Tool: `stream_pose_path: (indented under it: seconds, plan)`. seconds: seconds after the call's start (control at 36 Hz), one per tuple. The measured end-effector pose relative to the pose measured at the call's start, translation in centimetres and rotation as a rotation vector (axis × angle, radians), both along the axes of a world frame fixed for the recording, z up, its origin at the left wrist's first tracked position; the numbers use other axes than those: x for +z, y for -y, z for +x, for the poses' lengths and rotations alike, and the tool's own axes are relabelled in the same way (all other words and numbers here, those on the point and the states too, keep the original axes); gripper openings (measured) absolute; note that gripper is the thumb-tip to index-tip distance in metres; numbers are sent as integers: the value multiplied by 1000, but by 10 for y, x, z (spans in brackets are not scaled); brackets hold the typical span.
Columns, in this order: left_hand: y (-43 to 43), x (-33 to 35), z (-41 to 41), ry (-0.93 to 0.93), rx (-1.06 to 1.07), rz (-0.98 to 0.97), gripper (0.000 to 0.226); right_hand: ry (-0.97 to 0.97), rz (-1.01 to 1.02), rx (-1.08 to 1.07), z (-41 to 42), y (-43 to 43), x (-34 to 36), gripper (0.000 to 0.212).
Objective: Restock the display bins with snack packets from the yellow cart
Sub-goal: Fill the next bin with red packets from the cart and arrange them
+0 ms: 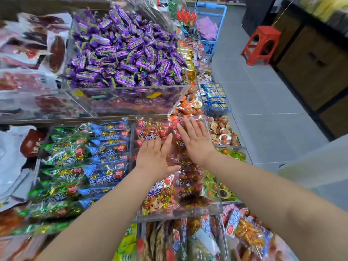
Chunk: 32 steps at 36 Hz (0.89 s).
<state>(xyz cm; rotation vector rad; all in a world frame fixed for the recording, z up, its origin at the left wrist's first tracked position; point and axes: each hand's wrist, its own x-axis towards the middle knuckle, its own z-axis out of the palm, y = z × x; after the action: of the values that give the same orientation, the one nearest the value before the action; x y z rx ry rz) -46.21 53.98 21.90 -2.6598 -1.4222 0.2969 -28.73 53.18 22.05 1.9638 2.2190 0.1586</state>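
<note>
left hand (154,157), right hand (195,142) flat, straight-fingered, on red packets (156,196) | purple candies (122,53) behind | blue packets (110,147) beside

Tiered display shelf (47,121) carried clear bins: purple-candy bin (131,99) at 11 o'clock, red-packet bin (180,210) at 6 o'clock. Tiled floor (263,119) bore a red stool (260,45) at 2 o'clock.

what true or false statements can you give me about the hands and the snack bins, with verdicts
1. The left hand and right hand lie flat, fingers straight, on the red packets. True.
2. The bin above them holds orange sweets. False: it holds purple sweets.
3. The blue packets lie to the left of the red packets. True.
4. The stool on the floor is blue. False: the stool is red.
</note>
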Motion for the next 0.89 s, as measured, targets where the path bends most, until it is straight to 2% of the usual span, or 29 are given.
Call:
stream_pose_path:
  seconds: [0.22,0.36,0.5,0.67,0.89]
  plan:
    - [-4,-5,6,-35,52,46,115,-4,2,-9,3,0,0,87]
    - [-15,-4,9,-30,26,40,122,28,-77,3,3,-14,5,108]
    - [-20,-4,7,30,40,-63,127,-3,-55,-7,1,-14,3,107]
    - [-19,0,-2,-6,-41,-108,143,-4,-47,9,4,-11,-3,109]
    - [-21,8,0,-69,-26,-128,142,-49,-99,-22,2,-15,-2,114]
